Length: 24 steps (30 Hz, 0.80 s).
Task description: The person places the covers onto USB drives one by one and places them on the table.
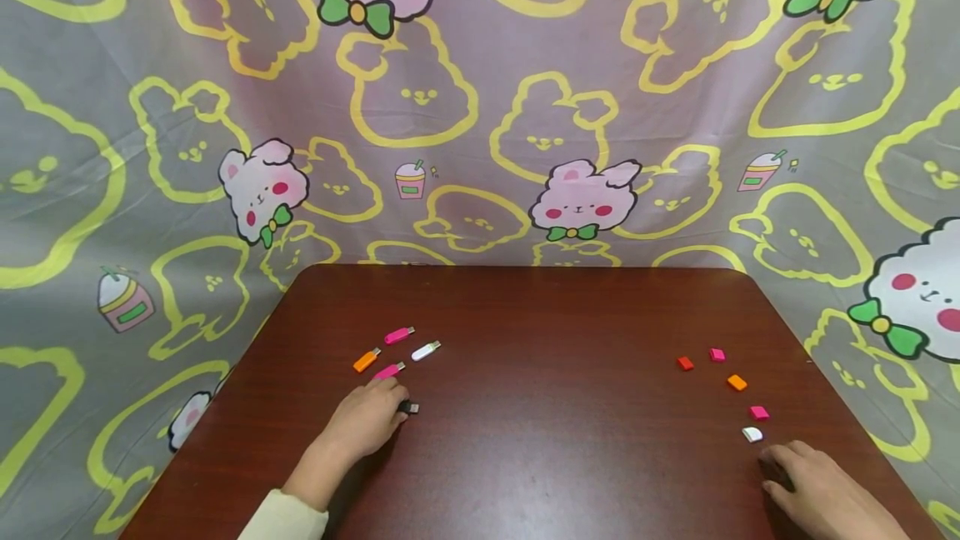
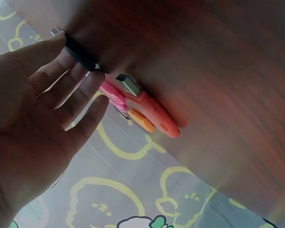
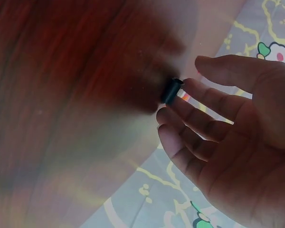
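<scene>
In the head view my left hand (image 1: 367, 417) is at the left of the table, over a black USB flash drive (image 1: 408, 407) whose metal plug sticks out past the fingers. The left wrist view has the thumb near the plug end of this black drive (image 2: 80, 51) and fingertips along its side, pinching it. At the lower right, my right hand (image 1: 817, 486) rests low over the tabletop. From the right wrist, a small black cap (image 3: 172, 90) appears at the fingertips of the right hand (image 3: 223, 128); the thumb stands apart from it.
Just beyond the left hand lie uncapped drives: reddish-pink (image 1: 389, 371), orange (image 1: 366, 360), pink (image 1: 399, 336) and white (image 1: 426, 351). Loose caps lie at right: red (image 1: 686, 363), pink (image 1: 717, 354), orange (image 1: 737, 382), another pink (image 1: 760, 412) and white (image 1: 752, 434). Patterned cloth (image 1: 480, 165) surrounds the brown table (image 1: 540, 307).
</scene>
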### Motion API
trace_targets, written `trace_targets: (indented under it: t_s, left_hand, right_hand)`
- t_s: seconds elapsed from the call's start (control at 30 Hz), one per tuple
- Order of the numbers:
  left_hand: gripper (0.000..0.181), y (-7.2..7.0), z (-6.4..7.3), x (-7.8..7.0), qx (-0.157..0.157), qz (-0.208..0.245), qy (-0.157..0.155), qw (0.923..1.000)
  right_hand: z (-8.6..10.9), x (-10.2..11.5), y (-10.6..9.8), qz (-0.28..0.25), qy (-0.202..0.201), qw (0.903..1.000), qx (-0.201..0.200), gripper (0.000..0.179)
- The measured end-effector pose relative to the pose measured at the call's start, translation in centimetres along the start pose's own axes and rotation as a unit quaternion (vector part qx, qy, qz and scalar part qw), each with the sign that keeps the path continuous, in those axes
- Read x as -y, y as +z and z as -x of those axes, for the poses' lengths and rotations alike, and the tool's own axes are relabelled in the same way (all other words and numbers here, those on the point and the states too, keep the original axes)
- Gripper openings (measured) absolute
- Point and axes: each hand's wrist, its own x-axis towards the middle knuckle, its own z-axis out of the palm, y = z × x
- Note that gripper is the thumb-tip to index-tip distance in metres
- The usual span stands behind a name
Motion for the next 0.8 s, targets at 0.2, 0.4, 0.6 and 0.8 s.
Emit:
trace_targets:
  t_s: [0.2, 0.4, 0.6, 0.8]
  left_hand:
    - [0.018, 0.19, -0.14, -0.07, -0.016, -0.006, 0.006, 0.9998]
    - [0.02, 0.15, -0.1, -0.16, -0.02, -0.008, 0.008, 0.9997]
    - [0.021, -0.12, -0.13, -0.34, -0.019, -0.005, 0.009, 0.9998]
    - [0.022, -0.06, -0.15, -0.41, -0.019, -0.008, 0.007, 0.9998]
  right_hand:
    - [0.27, -0.33, 0.4, 0.007, -0.016, 0.9996, -0.022, 0.028]
    - [0.18, -0.54, 0.56, 0.005, -0.017, 0.9997, -0.014, 0.026]
    - [0.08, -0.66, 0.62, -0.008, 0.004, 0.9999, 0.014, 0.023]
    - [0.33, -0.52, 0.74, -0.008, 0.002, 1.0, 0.002, 0.02]
